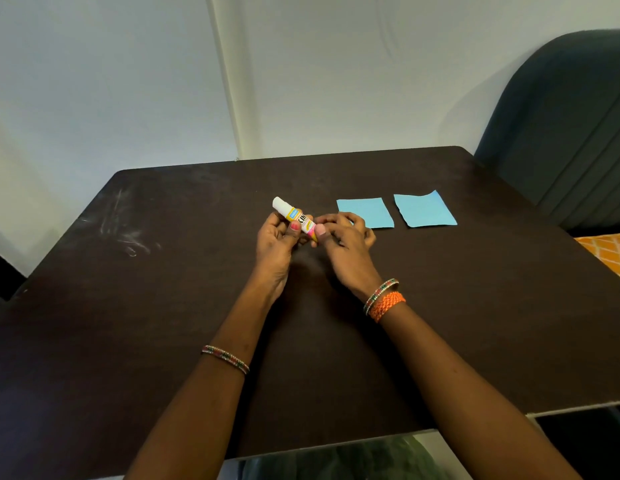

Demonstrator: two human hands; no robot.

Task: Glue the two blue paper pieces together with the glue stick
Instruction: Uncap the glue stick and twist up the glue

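I hold the glue stick (294,218) in my left hand (277,242), right hand (343,237) fingers (320,230) pinching its near base, and should twist slowly, white cap end tilted far-left away from the two blue paper pieces (367,213)

My bench (163,306): dark brown top, pale scuff marks (125,230) at ten o'clock. Lying flat on it at one o'clock, side by side, apart: blue paper piece (369,211); torn-edged blue paper piece (424,209).
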